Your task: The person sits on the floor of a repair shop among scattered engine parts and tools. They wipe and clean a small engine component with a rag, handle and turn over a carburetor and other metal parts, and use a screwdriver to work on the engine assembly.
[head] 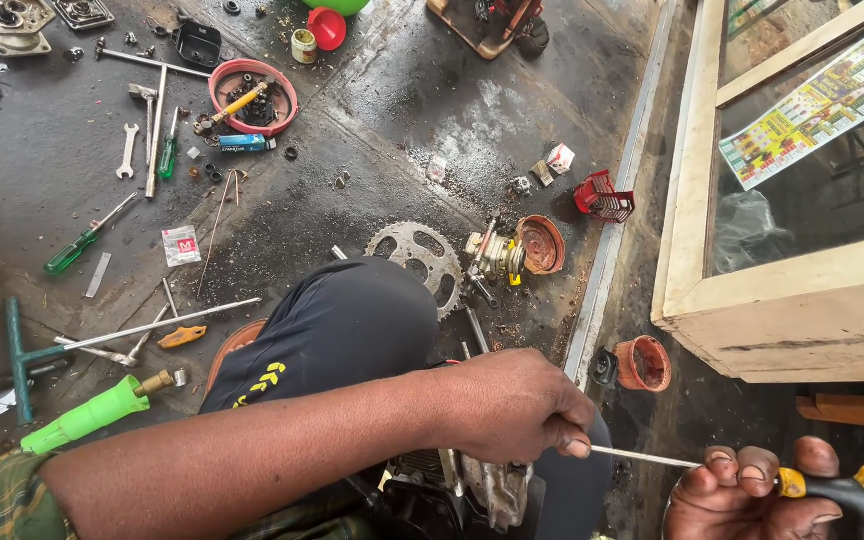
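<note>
A: What's the biggest thing down there?

B: The oily concrete floor [432, 130] carries everything, with a wooden glass-fronted cabinet [792, 290] along its right edge. The person's knee in dark trousers [342, 330] fills the middle near the floor's lower edge.

A: And the work itself?

B: A small engine block [462, 495] sits at the bottom edge, under the left hand [507, 405]. That hand is closed, thumb and forefinger pinching the thin metal shaft of a screwdriver [642, 458]. The right hand [752, 490], at the bottom right corner, has its fingers wrapped round the screwdriver's black and yellow handle [857, 495].

A: How would that tool handle?

B: Light and stiff, I'd judge. The shaft looks bare and possibly greasy, so it could slip; the moulded handle is the place to grip, with the shaft only steadied.

A: What's next in size?

B: A toothed sprocket [417, 255] lies just beyond the knee, beside a carburettor-like part [497, 258] and a rusty round cap [542, 245]. Towards the top left corner is a red dish of small parts [252, 97]. Near the left edge lie a green T-handled wrench [27, 355] and a bright green-handled tool [87, 415].

A: Smallest?

B: A green screwdriver [77, 245], a spanner [128, 150], and scattered washers and bolts.
</note>
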